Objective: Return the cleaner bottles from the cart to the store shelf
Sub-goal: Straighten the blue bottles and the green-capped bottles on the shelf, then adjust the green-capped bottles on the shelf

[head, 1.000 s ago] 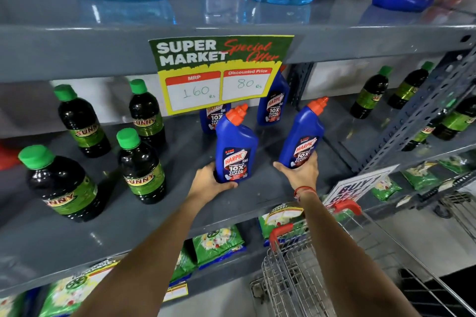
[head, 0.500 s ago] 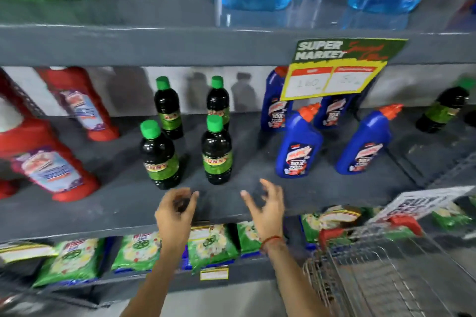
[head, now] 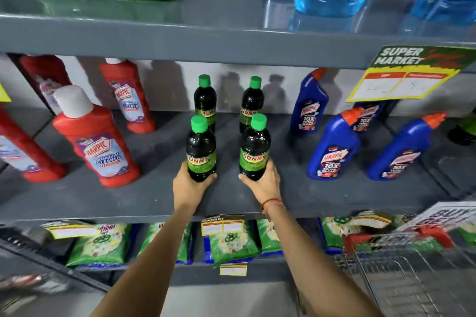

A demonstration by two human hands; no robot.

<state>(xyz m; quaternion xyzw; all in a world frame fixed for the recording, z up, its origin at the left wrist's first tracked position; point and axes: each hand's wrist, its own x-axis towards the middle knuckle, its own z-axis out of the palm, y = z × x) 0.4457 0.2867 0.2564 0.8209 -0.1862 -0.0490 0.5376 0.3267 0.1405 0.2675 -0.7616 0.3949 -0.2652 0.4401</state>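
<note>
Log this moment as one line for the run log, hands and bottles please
left hand: grips front-left Sunny bottle | right hand: grips front-right Sunny bottle | both upright on middle shelf | cart: lower right

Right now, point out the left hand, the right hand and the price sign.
Left hand (head: pixel 189 186), head view, back of the hand.
Right hand (head: pixel 262 184), head view, back of the hand.
Price sign (head: pixel 401 80), head view, yellow panel.

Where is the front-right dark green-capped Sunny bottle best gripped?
Around its wide lower body, from the front, as the right hand does. The front-right dark green-capped Sunny bottle stands upright, its neck narrow, and another bottle stands close behind.
</note>
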